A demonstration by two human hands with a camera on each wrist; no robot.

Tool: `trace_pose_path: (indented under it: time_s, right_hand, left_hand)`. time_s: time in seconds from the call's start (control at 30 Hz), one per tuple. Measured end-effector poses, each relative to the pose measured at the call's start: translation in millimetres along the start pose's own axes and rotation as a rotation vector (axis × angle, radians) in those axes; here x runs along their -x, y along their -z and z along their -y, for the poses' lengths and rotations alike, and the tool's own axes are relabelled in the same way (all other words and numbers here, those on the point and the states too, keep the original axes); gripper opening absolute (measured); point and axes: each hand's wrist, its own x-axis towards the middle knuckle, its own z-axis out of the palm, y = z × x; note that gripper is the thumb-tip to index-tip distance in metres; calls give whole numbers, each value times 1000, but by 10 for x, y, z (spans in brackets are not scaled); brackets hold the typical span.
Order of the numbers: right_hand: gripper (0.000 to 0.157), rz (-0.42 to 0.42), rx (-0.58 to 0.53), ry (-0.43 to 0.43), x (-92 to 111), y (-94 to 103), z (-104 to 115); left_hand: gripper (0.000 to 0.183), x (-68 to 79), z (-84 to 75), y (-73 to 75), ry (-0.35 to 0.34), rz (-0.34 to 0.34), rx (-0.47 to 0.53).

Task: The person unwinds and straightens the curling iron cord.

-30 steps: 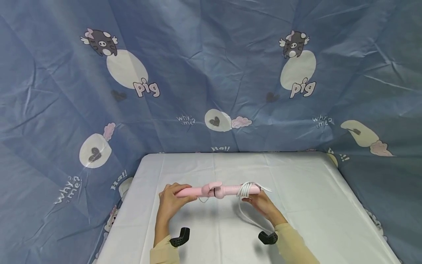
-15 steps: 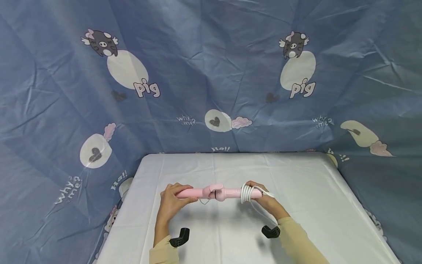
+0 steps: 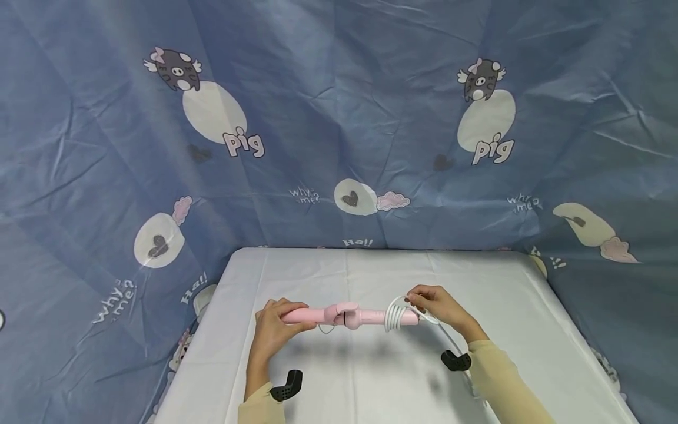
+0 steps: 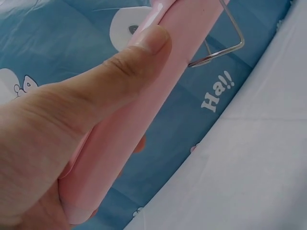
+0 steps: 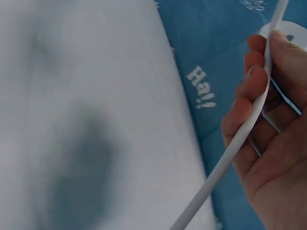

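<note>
A pink curling iron (image 3: pixel 373 317) is held level above the white table, its barrel to the left and its handle to the right. My left hand (image 3: pixel 273 327) grips the barrel end, with the thumb (image 4: pixel 144 50) lying along it in the left wrist view. A thin wire stand (image 4: pixel 223 50) sticks out from the iron. Several turns of white cord (image 3: pixel 393 318) are wound round the handle. Just beyond the handle end, my right hand (image 3: pixel 442 306) pinches the cord (image 5: pixel 261 98) between thumb and curled fingers, apart from the handle. The cord's loose length hangs down past the right wrist.
The white-covered table (image 3: pixel 381 377) spreads beneath both hands. A blue printed cloth (image 3: pixel 296 118) hangs behind it and along both sides. Black wrist-worn devices (image 3: pixel 287 386) sit on both forearms.
My right hand has moved from under the handle end, round behind it, to above and right of it, drawing the cord along. My left hand keeps its grip on the barrel.
</note>
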Motion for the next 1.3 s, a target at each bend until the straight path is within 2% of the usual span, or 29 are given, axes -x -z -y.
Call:
trace_pose_path:
  time_s: [0.2, 0.33, 0.53, 0.8, 0.97, 1.07, 1.13, 1.3]
  right_hand:
    - [22, -18, 79, 5, 11, 137, 119]
    - [19, -49, 107, -7, 5, 166, 195]
    - [19, -34, 141, 16, 44, 201, 266]
    - [14, -107, 204, 66, 113, 314, 467]
    - [9, -122, 220, 68, 192, 280, 725]
    - [7, -132, 234, 89, 233, 256, 851]
    - [6, -142, 244, 106, 240, 235, 883]
    - [9, -165, 246, 145, 192, 175, 797]
  left_hand:
    - [45, -23, -20, -48, -3, -4, -12]
    - [44, 18, -25, -56, 6, -20, -34]
    - [44, 114, 8, -99, 71, -29, -43]
    - [42, -3, -8, -175, 38, -54, -41]
    - [42, 27, -4, -185, 60, -57, -34]
    - [42, 28, -5, -192, 50, -52, -35]
    - [42, 18, -2, -195, 40, -52, -44]
    - [44, -19, 12, -172, 26, -66, -69]
